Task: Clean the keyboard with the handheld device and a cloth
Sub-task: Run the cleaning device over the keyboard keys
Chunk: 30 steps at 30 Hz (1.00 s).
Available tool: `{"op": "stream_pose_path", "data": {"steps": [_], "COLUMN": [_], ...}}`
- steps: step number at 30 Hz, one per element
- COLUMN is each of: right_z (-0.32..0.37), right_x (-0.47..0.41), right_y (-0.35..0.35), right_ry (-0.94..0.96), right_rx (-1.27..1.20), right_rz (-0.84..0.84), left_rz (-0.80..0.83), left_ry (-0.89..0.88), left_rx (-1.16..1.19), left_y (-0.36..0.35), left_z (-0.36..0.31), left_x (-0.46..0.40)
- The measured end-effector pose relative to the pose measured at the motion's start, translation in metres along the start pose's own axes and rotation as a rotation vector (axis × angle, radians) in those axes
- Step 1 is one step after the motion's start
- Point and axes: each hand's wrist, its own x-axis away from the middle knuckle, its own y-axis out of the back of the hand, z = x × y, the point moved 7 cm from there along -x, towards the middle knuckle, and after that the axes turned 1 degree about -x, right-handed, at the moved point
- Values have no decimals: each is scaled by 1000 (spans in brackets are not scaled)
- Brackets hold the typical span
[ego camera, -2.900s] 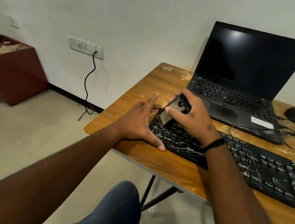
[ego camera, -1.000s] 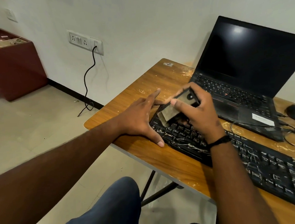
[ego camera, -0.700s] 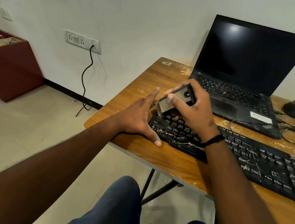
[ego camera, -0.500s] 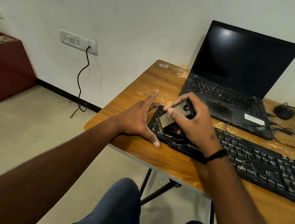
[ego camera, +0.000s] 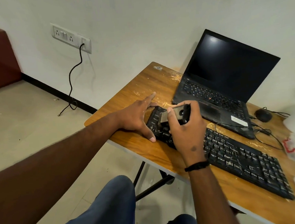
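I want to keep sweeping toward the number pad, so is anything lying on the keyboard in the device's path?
Nothing visible lies on the keyboard ahead of the handheld device held by the right hand. The left hand sits at the opposite end, bracing the corner.

An open laptop [ego camera: 217, 95] and a black mouse [ego camera: 263, 114] sit on the wooden table [ego camera: 141, 87] below a wall socket [ego camera: 70, 37].

I am stretching my left hand [ego camera: 135, 119] out flat with fingers straight and thumb splayed, palm down, while my right hand [ego camera: 185, 126], a dark band around its wrist, is curling its fingers and thumb tightly around the handheld device [ego camera: 176, 114], both forearms reaching forward.
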Motion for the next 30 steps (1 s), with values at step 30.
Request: {"op": "stream_pose_path", "data": {"steps": [30], "right_z": [-2], "right_x": [-22], "right_y": [-20], "right_ry": [-84], "right_rx": [-1], "right_rz": [296], "left_rz": [-5], "left_ry": [7], "left_rx": [-79], "left_y": [-3], "left_z": [9], "left_x": [-5]}}
